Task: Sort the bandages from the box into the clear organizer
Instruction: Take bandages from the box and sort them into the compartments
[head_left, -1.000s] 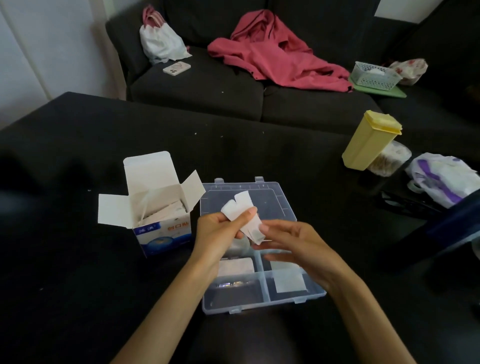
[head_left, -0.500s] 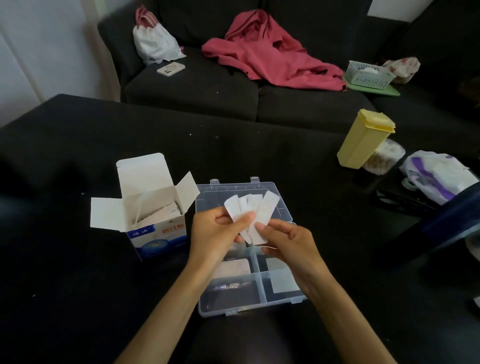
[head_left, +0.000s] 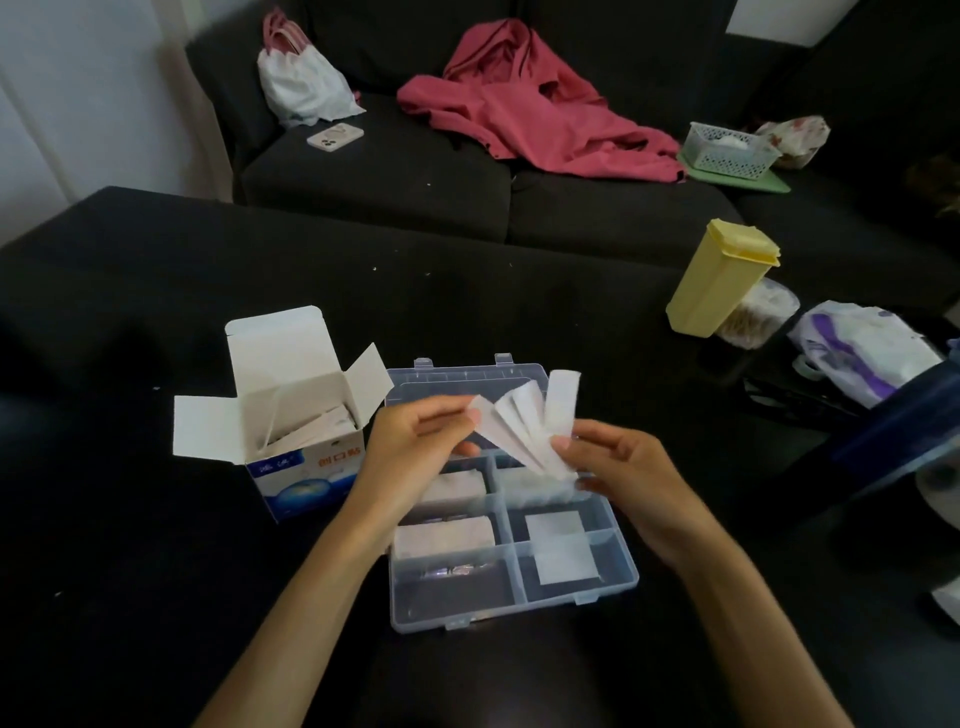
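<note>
White bandages (head_left: 530, 421) fanned, blue-labelled box (head_left: 306, 467) beside

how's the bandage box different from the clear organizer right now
The bandage box is opaque white and blue card standing upright, its top flaps spread; the clear organizer is see-through plastic lying flat, its lid folded back. The bandage box is one cavity with wrapped strips leaning inside; the clear organizer is split into compartments, several holding white pads or stacks. Both are open and sit side by side on the black table.
</note>
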